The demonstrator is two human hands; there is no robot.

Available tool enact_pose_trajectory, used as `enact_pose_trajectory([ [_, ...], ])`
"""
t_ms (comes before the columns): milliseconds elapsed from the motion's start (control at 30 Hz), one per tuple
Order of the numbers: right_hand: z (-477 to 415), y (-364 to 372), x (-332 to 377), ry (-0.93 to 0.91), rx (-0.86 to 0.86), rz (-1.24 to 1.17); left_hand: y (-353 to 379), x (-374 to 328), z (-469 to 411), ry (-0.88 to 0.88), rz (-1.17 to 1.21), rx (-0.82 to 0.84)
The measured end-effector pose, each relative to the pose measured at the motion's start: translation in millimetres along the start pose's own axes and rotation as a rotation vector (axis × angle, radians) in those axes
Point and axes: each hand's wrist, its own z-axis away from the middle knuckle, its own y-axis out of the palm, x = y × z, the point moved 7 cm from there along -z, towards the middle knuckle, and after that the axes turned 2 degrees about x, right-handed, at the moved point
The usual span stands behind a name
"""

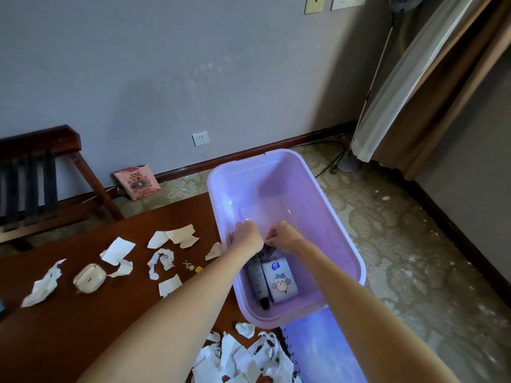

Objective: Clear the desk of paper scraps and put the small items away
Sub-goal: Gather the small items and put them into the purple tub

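A lilac plastic bin stands at the right end of the brown desk. Both my hands reach into it. My left hand has its back to the camera with the fingers curled downward, and what they hold is hidden. My right hand pinches the top of a dark item just beneath both hands. A grey tube and a tissue pack with a cartoon print lie on the bin floor. Torn white paper scraps are spread over the desk, with a heap at the near edge.
A clear earbud case and a small charm lie among the scraps. A purple spiral notebook sits under the bin's near end. A wooden luggage rack stands at the left, and a pink packet leans against the wall.
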Motion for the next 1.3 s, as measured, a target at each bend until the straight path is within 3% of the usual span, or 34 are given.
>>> enact_pose_trajectory([
  [233, 5, -24, -13, 0.067, -0.182, -0.08, 2, -4, 2, 0.034, -0.046, -0.009],
  [433, 2, -2, 8, -0.147, -0.021, 0.074, 0, -5, 2, 0.049, -0.1, -0.014],
  [567, 1, 4, 11, -0.12, -0.077, 0.144, 0, -5, 0, 0.046, -0.094, -0.009],
  [633, 3, -10, 6, -0.044, -0.184, -0.005, 1, -4, -1, 0.044, -0.09, -0.01],
  [700, 8, -24, -2, 0.009, -0.247, -0.351, 2, -5, -2, 0.049, -0.099, -0.007],
  [833, 16, -32, 0, -0.05, -0.102, -1.073, 6, -3, -3, 0.035, -0.08, 0.027],
  [967, 12, -31, 0, -0.055, -0.057, -1.308, -5, -4, -4, 0.044, 0.071, -0.021],
  [1133, 5, -31, 2, -0.031, -0.09, -1.058, -20, 0, -6, 0.018, 0.264, -0.091],
  [1300, -1, -16, 11, -0.032, -0.042, -0.72, -12, 3, -4, -0.027, 0.255, -0.01],
])
